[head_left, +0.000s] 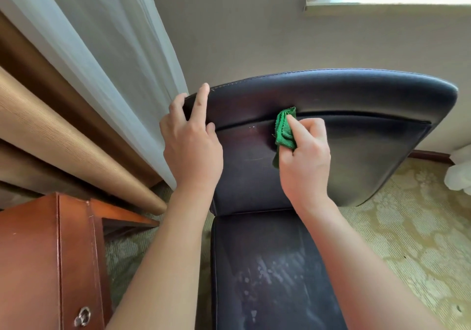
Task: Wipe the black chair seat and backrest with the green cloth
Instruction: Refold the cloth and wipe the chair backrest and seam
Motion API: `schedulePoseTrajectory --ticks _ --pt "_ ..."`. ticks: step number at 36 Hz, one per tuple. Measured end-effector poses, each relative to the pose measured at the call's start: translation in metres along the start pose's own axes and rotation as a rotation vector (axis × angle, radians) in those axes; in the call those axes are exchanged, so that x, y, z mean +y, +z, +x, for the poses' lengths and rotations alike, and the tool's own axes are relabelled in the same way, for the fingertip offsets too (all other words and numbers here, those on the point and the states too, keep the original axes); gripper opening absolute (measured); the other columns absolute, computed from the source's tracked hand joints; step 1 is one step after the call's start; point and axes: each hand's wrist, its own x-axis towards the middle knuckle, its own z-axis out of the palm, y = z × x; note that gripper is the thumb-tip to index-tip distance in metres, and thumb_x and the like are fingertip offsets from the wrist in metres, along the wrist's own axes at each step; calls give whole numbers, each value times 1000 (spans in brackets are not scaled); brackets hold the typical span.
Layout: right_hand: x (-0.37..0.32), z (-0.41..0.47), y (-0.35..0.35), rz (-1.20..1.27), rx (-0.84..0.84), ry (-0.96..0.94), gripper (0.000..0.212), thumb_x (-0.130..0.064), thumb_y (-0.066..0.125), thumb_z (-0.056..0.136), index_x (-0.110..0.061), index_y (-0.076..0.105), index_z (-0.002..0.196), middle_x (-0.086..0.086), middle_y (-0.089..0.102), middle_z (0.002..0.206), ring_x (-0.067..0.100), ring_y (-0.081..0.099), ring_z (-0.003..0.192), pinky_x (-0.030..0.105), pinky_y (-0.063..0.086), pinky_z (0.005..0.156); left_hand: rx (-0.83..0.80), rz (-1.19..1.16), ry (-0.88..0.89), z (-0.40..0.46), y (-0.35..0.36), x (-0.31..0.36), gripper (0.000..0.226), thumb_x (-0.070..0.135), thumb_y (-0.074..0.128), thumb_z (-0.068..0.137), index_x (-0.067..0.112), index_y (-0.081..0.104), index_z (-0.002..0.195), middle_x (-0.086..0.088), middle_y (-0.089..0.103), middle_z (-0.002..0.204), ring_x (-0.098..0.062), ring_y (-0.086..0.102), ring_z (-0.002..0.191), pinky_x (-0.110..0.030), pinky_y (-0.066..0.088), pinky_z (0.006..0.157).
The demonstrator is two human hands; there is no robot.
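The black chair's backrest (356, 156) stands upright in the middle of the view, its curved top edge close to the far wall (254, 36). The left hand (191, 146) grips the backrest's top left corner, fingers hooked over the stitched edge and thumb lying on the front face. The right hand (305, 156) is closed around the folded green cloth (285, 132), its forefinger pressing the cloth into the horizontal seam that crosses the upper backrest, left of centre. To the right of the cloth the seam and the rest of the panel run uncovered to the backrest's rounded right edge. The seat (267, 273) lies near the person, between the forearms, marked with pale smears. A curtain (102, 74) hangs just beside the chair's left edge, and a wooden cabinet (46, 266) stands near left. Patterned carpet (407, 240) lies open to the right of the chair.
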Motion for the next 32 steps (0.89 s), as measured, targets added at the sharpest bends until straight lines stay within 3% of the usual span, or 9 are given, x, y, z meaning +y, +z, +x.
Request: schedulePoseTrajectory --ticks 10,16,21,24,26,32 --pt "-25 -11 22 -88 -172 -189 34 -4 58 78 -13 64 111 2 52 99 23 50 76 37 49 54 10 3 4 3 2 -4 72 5 64 92 39 41 151 3 44 148 -28 47 125 -40 51 78" --pt "-32 -21 30 -104 -293 -298 50 -3 62 78 -24 63 123 -3 54 106 21 53 87 38 51 55 -3 10 20 4 -3 -5 70 10 66 92 42 41 150 5 46 145 -28 48 122 -41 50 71" --pt "-11 -26 7 33 -152 -202 52 -5 54 77 -23 64 124 -3 54 107 18 56 93 37 52 70 -5 1 20 3 -2 -5 70 12 66 93 45 40 149 7 46 143 -27 46 121 -33 41 68" --pt "6 -19 -6 59 21 -118 54 -1 51 76 -13 64 127 5 55 109 14 54 96 22 44 81 -4 -8 16 3 -2 -7 70 11 65 94 46 40 149 8 45 143 -26 46 121 -32 40 69" --pt "12 -12 -8 24 48 -70 53 0 52 78 -11 62 129 8 54 110 16 53 98 18 39 82 -7 -8 26 2 -2 -8 71 10 65 93 46 39 149 8 44 144 -27 46 121 -31 40 70" --pt "-3 -3 7 -63 -13 -73 45 -3 54 80 -11 62 124 7 53 108 27 54 93 33 48 70 -46 -19 35 8 -3 -11 72 7 60 95 46 37 151 6 43 148 -27 45 124 -36 47 76"
